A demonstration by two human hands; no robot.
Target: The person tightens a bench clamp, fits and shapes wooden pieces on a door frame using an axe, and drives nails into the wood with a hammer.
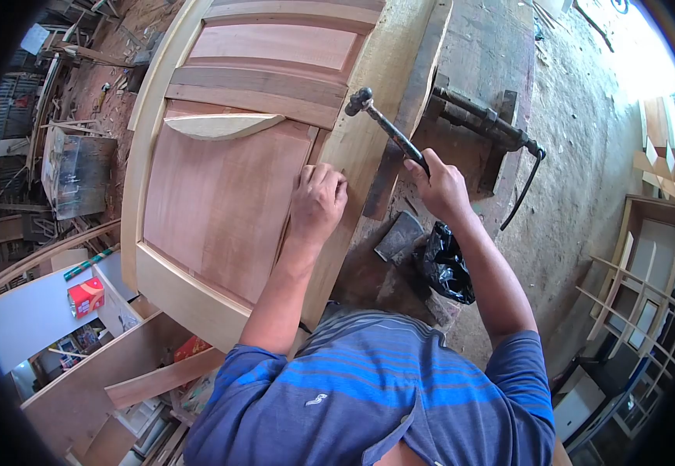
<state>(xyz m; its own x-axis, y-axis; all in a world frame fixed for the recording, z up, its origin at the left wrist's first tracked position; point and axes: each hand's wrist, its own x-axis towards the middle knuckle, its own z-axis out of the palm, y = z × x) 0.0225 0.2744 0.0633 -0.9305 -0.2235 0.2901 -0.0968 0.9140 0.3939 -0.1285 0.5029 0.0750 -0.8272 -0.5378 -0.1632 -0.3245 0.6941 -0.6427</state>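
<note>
My right hand (pixel 440 185) is wrapped round the handle of a hammer (pixel 394 133), whose dark metal head is raised over the edge of a panelled wooden door (pixel 232 202). My left hand (pixel 320 200) rests on the door where the reddish panel meets the pale side rail (pixel 368 101). Its fingers are curled together, and anything pinched in them is too small or hidden to name. A curved pale wood offcut (pixel 223 124) lies on the panel to the left of that hand.
A bench with a screw clamp (pixel 485 116) stands on the right. Below it are a black plastic bag (pixel 447 264) and a dark block (pixel 399 237). Wooden frames (pixel 648 256) lean at far right. Boards and a red box (pixel 86 297) lie at left.
</note>
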